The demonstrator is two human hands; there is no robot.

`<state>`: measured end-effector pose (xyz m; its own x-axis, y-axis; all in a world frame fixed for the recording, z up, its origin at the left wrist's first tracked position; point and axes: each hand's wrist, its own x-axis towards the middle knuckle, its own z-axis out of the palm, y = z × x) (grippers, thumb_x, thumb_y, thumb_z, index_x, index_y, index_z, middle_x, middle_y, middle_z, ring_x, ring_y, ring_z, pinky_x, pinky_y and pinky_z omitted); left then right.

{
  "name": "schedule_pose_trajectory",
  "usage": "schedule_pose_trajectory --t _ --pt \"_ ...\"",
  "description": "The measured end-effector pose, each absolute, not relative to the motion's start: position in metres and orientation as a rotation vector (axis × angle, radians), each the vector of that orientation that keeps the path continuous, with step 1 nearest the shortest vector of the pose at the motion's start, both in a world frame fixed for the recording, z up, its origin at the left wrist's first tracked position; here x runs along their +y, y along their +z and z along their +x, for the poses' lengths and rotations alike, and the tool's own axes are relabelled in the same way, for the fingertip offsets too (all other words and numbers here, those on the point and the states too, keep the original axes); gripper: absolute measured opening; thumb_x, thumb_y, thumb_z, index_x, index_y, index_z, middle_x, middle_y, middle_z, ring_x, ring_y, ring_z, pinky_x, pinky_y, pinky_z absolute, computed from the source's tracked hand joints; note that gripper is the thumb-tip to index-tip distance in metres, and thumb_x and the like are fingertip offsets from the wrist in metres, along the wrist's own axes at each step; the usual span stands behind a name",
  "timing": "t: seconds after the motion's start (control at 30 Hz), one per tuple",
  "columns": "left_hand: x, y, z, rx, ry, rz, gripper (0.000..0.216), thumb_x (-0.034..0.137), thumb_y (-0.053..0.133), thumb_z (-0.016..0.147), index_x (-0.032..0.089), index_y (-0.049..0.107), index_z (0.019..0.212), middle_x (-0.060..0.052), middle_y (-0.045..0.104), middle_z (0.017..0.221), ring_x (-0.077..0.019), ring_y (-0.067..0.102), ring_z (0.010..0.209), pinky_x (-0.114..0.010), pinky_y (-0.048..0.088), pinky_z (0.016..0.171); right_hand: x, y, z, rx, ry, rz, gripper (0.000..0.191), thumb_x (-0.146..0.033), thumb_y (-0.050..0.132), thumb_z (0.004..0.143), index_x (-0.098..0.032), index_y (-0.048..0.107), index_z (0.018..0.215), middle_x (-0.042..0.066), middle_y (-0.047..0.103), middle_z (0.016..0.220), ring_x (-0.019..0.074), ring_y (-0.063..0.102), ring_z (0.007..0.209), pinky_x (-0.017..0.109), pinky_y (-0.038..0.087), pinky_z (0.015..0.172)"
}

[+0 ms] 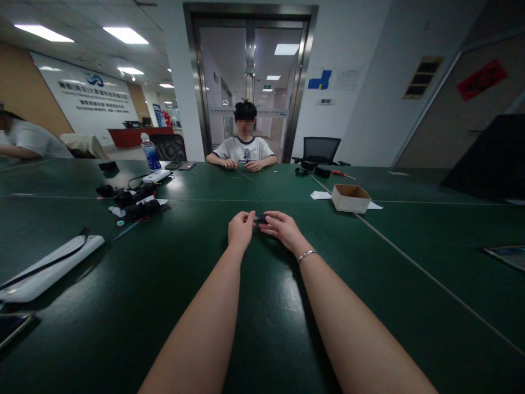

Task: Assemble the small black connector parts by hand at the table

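Above the middle of the green table (197, 284), both of my hands meet at a small dark piece (261, 219). It is black with a paler, metal-looking part at its left; its exact kind is too small to make out. My left hand (241, 230) pinches the left end between thumb and fingers. On the opposite end, my right hand (285, 229) grips the black part with its thumb and fingertips, a silver bracelet around the wrist. The fingers hide both ends of the piece.
An open cardboard box (350, 200) sits right of my hands, near a red-handled screwdriver (343, 174). To the left are black devices with cables (135, 202), a water bottle (151, 152) and a long white object (53, 268). Another person (244, 148) sits opposite, hands on the table.
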<state>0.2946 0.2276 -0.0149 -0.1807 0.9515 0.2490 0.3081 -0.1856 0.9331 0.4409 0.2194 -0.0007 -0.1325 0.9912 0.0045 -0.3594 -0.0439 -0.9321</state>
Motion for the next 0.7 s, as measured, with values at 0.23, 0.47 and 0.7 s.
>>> schedule_pose_trajectory --t 0.23,0.47,0.7 --pt "0.225 -0.008 0.296 1.526 1.363 1.472 0.032 0.048 0.052 0.083 0.019 0.061 0.073 -0.003 0.065 0.065 -0.0139 0.058 0.058 -0.024 0.039 0.055 0.22 0.002 0.441 -1.0 1.49 -0.881 0.015 -0.002 0.06 0.084 -0.012 0.059 0.095 0.009 0.069 0.086 0.0193 0.071 0.07 0.029 0.061 0.067" --pt "0.225 -0.003 0.297 1.579 1.343 1.461 0.032 0.046 0.052 0.083 0.019 0.062 0.07 -0.003 0.065 0.064 -0.0144 0.057 0.057 -0.025 0.039 0.056 0.224 0.0 0.442 -1.03 1.489 -0.867 0.016 -0.004 0.062 0.083 -0.013 0.059 0.095 0.006 0.068 0.082 0.0184 0.071 0.07 0.029 0.061 0.068" --pt "0.226 -0.004 0.297 1.573 1.328 1.446 0.033 0.047 0.052 0.083 0.019 0.061 0.068 -0.003 0.065 0.064 -0.0151 0.059 0.058 -0.025 0.04 0.058 0.224 -0.001 0.443 -1.079 1.475 -0.868 0.021 -0.007 0.066 0.08 -0.014 0.059 0.098 0.004 0.067 0.076 0.0162 0.069 0.064 0.029 0.061 0.065"
